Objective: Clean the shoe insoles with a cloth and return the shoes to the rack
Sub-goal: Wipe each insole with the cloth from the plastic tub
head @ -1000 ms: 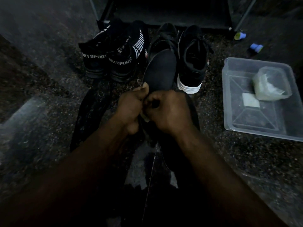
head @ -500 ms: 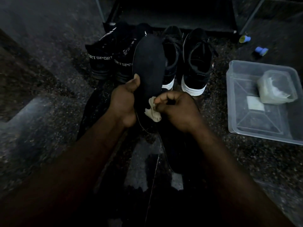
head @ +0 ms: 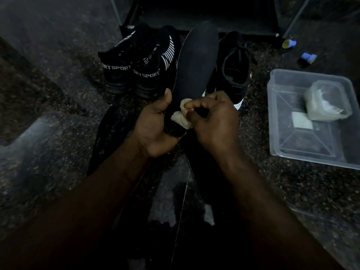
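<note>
Two black knit sports shoes with white "SPORT" lettering (head: 134,71) stand at the left on the dark speckled stone floor (head: 58,94), just before the dark metal-framed shoe rack (head: 204,16). To their right, the left hand (head: 153,123) has its grip curled round the heel end of the long black foam insole (head: 196,61), thumb laid along its edge, so the insole is held tilted in the air with its toe toward the rack. The small pale crumpled cloth (head: 180,118) lies against the insole's lower part, pinched in the curled grip of the right hand (head: 214,121). As I judge the risks, the insole is held at one end only, so a firm wipe toward the toe could bend it or lever it out of the left hand. The cloth is a small wad and could slip from the fingertips, and in such poor light dirt on a black surface may well be missed. Right of the hands stands a black lace-up shoe with a white sole (head: 235,75), near enough for a swinging toe end to knock it. Furthest right, a clear rectangular plastic tub (head: 307,143) sits on the floor, well apart from the hands. Inside it are a small translucent box (head: 327,100) holding something pale that I cannot make out and, just beside it, a flat white square (head: 302,122).
</note>
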Demonstrator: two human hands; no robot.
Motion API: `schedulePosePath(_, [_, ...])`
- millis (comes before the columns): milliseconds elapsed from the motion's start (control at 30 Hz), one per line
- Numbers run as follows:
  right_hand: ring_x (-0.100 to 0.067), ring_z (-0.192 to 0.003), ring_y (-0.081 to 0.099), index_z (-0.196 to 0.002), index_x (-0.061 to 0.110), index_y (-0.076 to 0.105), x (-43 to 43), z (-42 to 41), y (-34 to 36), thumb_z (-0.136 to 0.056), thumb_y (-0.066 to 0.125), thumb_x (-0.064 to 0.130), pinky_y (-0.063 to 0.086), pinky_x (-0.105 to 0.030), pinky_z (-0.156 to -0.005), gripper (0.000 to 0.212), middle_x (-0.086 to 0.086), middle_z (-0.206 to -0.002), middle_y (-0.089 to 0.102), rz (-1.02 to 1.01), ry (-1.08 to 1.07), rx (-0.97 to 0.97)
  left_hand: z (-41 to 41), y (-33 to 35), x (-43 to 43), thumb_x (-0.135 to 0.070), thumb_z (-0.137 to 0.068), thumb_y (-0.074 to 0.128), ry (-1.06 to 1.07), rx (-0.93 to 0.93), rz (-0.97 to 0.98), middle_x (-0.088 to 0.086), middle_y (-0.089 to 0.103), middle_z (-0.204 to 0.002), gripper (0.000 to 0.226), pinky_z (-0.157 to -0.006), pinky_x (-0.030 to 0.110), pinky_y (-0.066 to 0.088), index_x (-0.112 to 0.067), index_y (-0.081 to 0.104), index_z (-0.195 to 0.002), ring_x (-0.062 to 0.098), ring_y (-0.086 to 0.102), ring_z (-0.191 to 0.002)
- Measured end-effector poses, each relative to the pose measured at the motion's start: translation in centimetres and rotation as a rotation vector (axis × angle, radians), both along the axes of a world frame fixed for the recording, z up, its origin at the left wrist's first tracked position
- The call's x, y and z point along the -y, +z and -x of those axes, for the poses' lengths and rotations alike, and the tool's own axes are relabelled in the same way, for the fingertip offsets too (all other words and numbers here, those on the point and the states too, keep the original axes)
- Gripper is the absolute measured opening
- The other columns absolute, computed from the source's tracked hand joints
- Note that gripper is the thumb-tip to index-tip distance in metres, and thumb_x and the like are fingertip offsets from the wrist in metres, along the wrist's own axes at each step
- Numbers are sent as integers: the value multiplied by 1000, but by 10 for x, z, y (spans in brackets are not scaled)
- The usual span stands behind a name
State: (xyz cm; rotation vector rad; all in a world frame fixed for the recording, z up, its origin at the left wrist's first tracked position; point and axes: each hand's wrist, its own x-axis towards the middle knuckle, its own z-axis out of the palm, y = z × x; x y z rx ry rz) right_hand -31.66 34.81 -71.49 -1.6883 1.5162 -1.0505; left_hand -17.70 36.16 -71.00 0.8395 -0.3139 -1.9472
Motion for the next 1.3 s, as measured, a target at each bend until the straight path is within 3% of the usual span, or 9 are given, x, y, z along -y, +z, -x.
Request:
schedulePosePath(100, [-20, -94, 64, -99, 25, 82, 1, -2, 1, -82, 79, 31, 56, -41, -85, 18, 3, -97, 63, 82, 90, -92, -7, -1, 1, -53, -108, 30, 6, -12, 7, 14, 66, -118, 61, -105, 35, 50, 0, 52, -129, 24, 65, -107])
schedulePosePath(200, [-15, -94, 68, -105, 21, 82, -3, -3, 7, -84, 80, 18, 56, -32, -88, 22, 3, -101, 72, 64, 197, -144, -12, -2, 3, -56, -107, 30, -22, 4, 2, 16, 50, -135, 60, -118, 37, 34, -5, 39, -137, 28, 50, -124])
schedulePosePath(300, [-9, -92, 71, -101, 20, 83, -12, -9, 11, -83, 81, 12, 53, -21, -88, 20, 3, -101, 79, 28, 246, -156, -10, 3, 1, -53, -104, 35, -27, 36, -38, 17, 75, -108, 71, -92, 33, 59, 7, 74, -98, 25, 73, -99])
schedulePosePath(400, [-3, -84, 71, -94, 20, 82, -20, -18, 12, -84, 83, 18, 54, -15, -81, 11, 7, -91, 79, -37, 313, -70, -14, 6, -3, -62, -103, 36, -46, 10, -84, 22, 71, -124, 79, -98, 42, 57, 6, 70, -121, 29, 71, -114])
schedulePosePath(567, [-10, -81, 72, -89, 25, 81, -28, -27, 10, -81, 76, 14, 58, -31, -79, 14, 8, -87, 79, 71, 235, -117, -16, -1, 1, -63, -103, 39, 30, 67, -102, 21, 69, -127, 75, -98, 42, 57, 2, 65, -132, 31, 69, -117])
schedulePosePath(700, [-19, -86, 74, -89, 26, 80, -18, -15, 3, -80, 72, 22, 60, -38, -79, 12, 4, -94, 79, 110, 79, -196, -4, -4, -1, -65, -102, 36, -53, 132, -85, 6, 66, -77, 63, -91, 34, 49, -5, 53, -114, 22, 63, -81])
schedulePosePath(900, [-9, -79, 72, -84, 25, 80, -18, -10, 5, -82, 79, 24, 60, -32, -77, 3, 9, -82, 77, -55, 6, -90, 3, -7, -2, -59, -103, 41, -53, 134, -83, 16, 52, -130, 65, -115, 34, 41, 0, 52, -129, 28, 55, -122])
schedulePosePath(1067, [6, -62, 65, -82, 25, 79, -21, -15, 13, -80, 82, 8, 52, -16, -62, 17, 18, -66, 69, -288, 226, 100, -5, 0, -6, -63, -103, 28, -112, 138, -115, 14, 75, -76, 87, -62, 24, 59, 5, 77, -83, 21, 75, -68])
schedulePosePath(1300, [-1, -70, 70, -81, 27, 78, -17, -11, 8, -80, 77, 21, 61, -33, -72, 7, 14, -74, 75, -92, -39, 27, 12, -5, -8, -49, -106, 35, -74, 166, -34, 11, 76, -91, 61, -87, 31, 56, -5, 76, -90, 21, 73, -87])
